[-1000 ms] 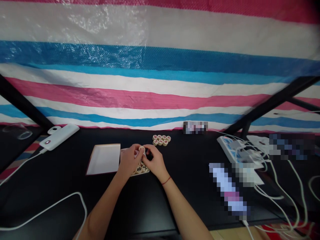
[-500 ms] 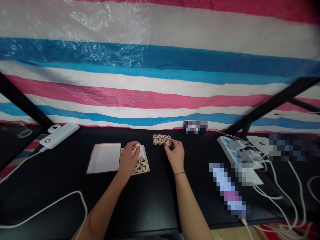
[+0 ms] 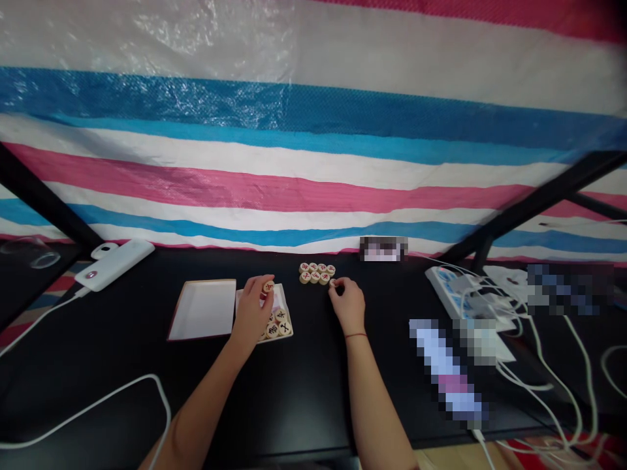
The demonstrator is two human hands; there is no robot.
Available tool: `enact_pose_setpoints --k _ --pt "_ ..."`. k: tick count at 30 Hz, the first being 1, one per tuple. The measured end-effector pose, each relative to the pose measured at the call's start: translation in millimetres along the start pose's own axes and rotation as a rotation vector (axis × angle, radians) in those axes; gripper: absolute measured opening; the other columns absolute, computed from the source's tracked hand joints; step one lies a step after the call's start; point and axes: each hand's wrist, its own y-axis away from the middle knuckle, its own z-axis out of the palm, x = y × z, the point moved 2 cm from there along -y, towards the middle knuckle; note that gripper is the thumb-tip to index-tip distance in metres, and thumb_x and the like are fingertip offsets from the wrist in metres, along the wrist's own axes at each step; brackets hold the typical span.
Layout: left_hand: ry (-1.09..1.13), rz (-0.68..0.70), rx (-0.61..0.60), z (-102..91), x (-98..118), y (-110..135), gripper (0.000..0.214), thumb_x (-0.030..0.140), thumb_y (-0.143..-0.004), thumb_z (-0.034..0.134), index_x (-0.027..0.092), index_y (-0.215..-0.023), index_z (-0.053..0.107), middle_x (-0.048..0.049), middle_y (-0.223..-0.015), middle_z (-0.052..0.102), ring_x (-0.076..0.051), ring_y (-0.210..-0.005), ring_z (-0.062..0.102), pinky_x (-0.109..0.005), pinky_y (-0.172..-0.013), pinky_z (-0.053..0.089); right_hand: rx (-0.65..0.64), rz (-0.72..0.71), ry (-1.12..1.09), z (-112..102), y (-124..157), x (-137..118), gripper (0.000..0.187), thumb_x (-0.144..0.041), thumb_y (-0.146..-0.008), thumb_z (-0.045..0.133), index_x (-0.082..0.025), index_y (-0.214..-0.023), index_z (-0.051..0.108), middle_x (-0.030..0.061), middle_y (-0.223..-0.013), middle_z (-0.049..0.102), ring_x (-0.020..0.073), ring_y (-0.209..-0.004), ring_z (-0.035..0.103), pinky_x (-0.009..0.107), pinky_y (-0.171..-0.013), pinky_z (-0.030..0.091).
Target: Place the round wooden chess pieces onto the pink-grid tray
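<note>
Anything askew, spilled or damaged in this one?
Nothing visible looks spilled or damaged. Toward the right, white cables lie tangled around the power strip, untidy against the neat rows of pieces by the right hand. Pixelated patches can't be judged.

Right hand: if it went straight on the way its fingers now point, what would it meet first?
Probably the near row's right-end red-marked piece on the black table. The right hand has another piece at its fingertips, just beside that one; whether the two already touch is unclear.
</note>
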Motion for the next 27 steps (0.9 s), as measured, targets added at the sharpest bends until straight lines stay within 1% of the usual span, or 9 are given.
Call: enact_pose_setpoints --k 3,5,7,9,11,16,22,24,27 --pt "-0.040 0.015 -0.028 2.2 2 2 0.028 0.019 -0.086 0.053 0.023 -0.113 0.061 -0.0041 -0.105 0.060 -0.014 -0.074 0.060 -0.032 -0.082 0.052 0.087 -0.051 -0.036 -9 4 -21 0.015 -0.024 -0.078 0.051 -0.017 -0.085 0.062 0.0114 -0.091 0.064 0.0234 -0.082 0.056 0.036 -0.077 0.043" --pt "-0.058 0.040 -0.048 4.0 4 3 0.029 0.021 -0.086 0.056 0.024 -0.115 0.061 -0.0028 -0.099 0.060 -0.015 -0.077 0.060 -0.031 -0.083 0.051 0.081 -0.164 -0.176 -14 12 -45 0.017 -0.028 -0.082 0.052 -0.017 -0.089 0.063 0.0103 -0.093 0.065 0.0225 -0.083 0.057 0.036 -0.080 0.044" --pt "-0.076 0.073 -0.074 5.7 4 4 0.031 0.020 -0.086 0.056 0.024 -0.117 0.060 -0.0024 -0.097 0.060 -0.016 -0.083 0.061 -0.031 -0.084 0.050 -0.067 -0.307 -0.367 -14 24 -72 0.018 -0.031 -0.084 0.054 -0.019 -0.095 0.063 0.0062 -0.090 0.067 0.0192 -0.079 0.059 0.033 -0.079 0.045" --pt "-0.096 0.097 -0.103 6.7 3 4 0.035 0.015 -0.085 0.054 0.024 -0.119 0.060 -0.0030 -0.099 0.060 -0.017 -0.088 0.061 -0.031 -0.086 0.049 -0.212 -0.413 -0.458 -12 37 -93 0.016 -0.031 -0.084 0.058 -0.021 -0.094 0.063 0.0034 -0.086 0.067 0.0168 -0.076 0.060 0.031 -0.079 0.045" --pt "-0.108 0.120 -0.131 7.0 1 4 0.039 0.010 -0.084 0.051 0.023 -0.120 0.059 -0.0040 -0.102 0.060 -0.018 -0.091 0.061 -0.032 -0.087 0.049 -0.258 -0.449 -0.492 -9 47 -105 0.012 -0.029 -0.084 0.059 -0.021 -0.091 0.064 0.0023 -0.084 0.067 0.0158 -0.075 0.061 0.030 -0.078 0.046" --pt "-0.105 0.172 -0.161 8.5 -1 5 0.040 0.011 -0.084 0.050 0.023 -0.121 0.059 -0.0042 -0.103 0.060 -0.018 -0.093 0.061 -0.031 -0.087 0.050 -0.222 -0.372 -0.578 -4 52 -105 0.014 -0.027 -0.083 0.058 -0.020 -0.093 0.064 0.0032 -0.084 0.066 0.0158 -0.076 0.061 0.029 -0.077 0.048" --pt "-0.132 0.217 -0.185 14.2 -1 7 0.042 0.017 -0.088 0.050 0.022 -0.130 0.051 -0.0051 -0.100 0.061 -0.019 -0.095 0.060 -0.034 -0.088 0.049 -0.184 -0.332 -0.558 -8 44 -104 0.018 -0.024 -0.080 0.056 -0.020 -0.095 0.067 0.0041 -0.088 0.068 0.0163 -0.076 0.060 0.029 -0.077 0.049" --pt "-0.149 0.234 -0.189 14.8 0 7 0.044 0.021 -0.089 0.051 0.021 -0.133 0.048 -0.0053 -0.098 0.061 -0.020 -0.095 0.060 -0.036 -0.088 0.049 -0.101 -0.292 -0.518 -12 35 -92 0.020 -0.025 -0.080 0.056 -0.019 -0.095 0.067 0.0051 -0.090 0.069 0.0168 -0.076 0.060 0.030 -0.077 0.049" --pt "-0.164 0.230 -0.197 13.9 2 7 0.041 0.021 -0.091 0.048 0.020 -0.132 0.049 -0.0059 -0.100 0.062 -0.021 -0.096 0.060 -0.036 -0.087 0.049 0.067 -0.130 -0.373 -20 16 -57 0.024 -0.030 -0.079 0.055 -0.017 -0.094 0.067 0.0077 -0.091 0.069 0.0190 -0.076 0.060 0.032 -0.076 0.047"
